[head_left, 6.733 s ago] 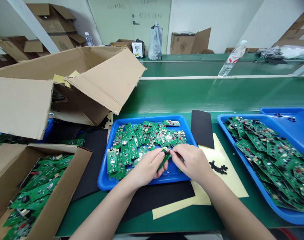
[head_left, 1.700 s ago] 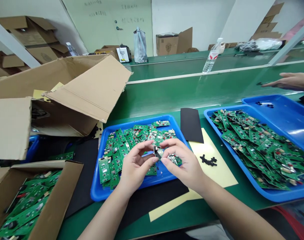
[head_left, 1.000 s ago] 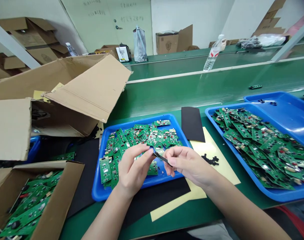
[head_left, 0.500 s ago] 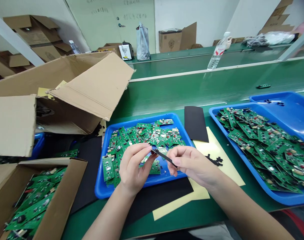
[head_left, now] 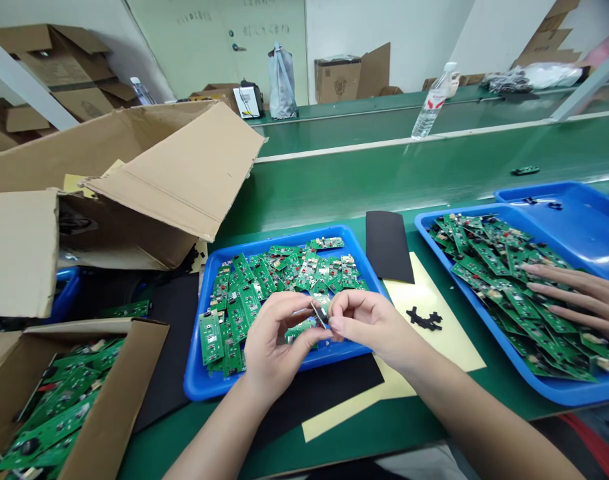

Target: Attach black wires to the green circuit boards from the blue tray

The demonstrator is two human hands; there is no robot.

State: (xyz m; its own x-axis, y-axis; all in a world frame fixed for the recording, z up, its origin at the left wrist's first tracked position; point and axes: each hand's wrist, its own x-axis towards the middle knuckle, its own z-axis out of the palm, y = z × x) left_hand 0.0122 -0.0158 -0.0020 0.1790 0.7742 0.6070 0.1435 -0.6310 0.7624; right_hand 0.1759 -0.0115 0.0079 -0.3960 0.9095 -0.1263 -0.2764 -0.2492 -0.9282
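Observation:
A small circuit board (head_left: 320, 313) is held edge-on above the front part of a blue tray (head_left: 197, 357). My left hand (head_left: 279, 333) grips it between thumb and fingers. From the other side my right hand (head_left: 359, 323) is closed in a pinch at the board's right edge; its fingertips hide exactly what they touch. Below and behind the hands, many green circuit boards (head_left: 244, 303) lie in the tray. Small black foam pieces (head_left: 424, 319) rest on a yellow backing sheet (head_left: 457, 343) to the right.
Another person's hand (head_left: 574, 293) lies over boards in a second blue tray (head_left: 527, 377) at right. An open carton (head_left: 129, 393) of boards stands at left, below a large cardboard box (head_left: 184, 167). Black sheets (head_left: 389, 247) lie around the tray. A water bottle (head_left: 431, 103) stands behind.
The board between my hands has turned from its dark side to a thin, lighter edge, and my right fingers have moved closer to my left. Another person's hand has appeared over the right tray.

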